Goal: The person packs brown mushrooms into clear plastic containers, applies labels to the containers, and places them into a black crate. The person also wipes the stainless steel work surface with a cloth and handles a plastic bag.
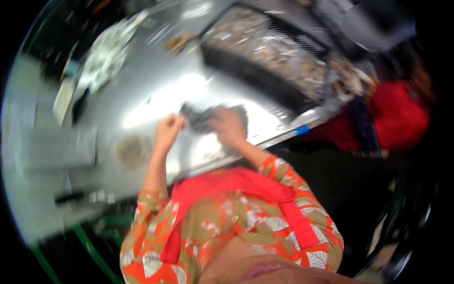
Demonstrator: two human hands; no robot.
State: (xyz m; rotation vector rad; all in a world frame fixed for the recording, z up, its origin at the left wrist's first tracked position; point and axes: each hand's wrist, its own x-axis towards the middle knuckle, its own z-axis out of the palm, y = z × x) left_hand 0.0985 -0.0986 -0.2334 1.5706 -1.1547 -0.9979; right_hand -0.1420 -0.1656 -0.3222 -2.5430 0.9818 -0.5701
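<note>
A dark grey, crumpled, cloth-like thing [200, 120] lies on the shiny metal table [142, 92] in front of me; blur hides what it is. Its left end meets the curled fingers of my left hand [170, 128], which seem to pinch it. My right hand [227, 127] rests over its right part with the fingers spread and pointing left. Whether those fingers grip it cannot be made out. Left of my left forearm, a small beige-brown patch or pile [132, 152] lies on the table.
Beyond my hands stands a black crate [255, 69] of clear plastic bags with brownish contents. A co-worker in red [400, 115] is at the right. Whitish plastic sheeting [110, 53] lies at upper left, a grey box-like thing [58, 148] at left, and a small orange-brown object [178, 42] near the crate.
</note>
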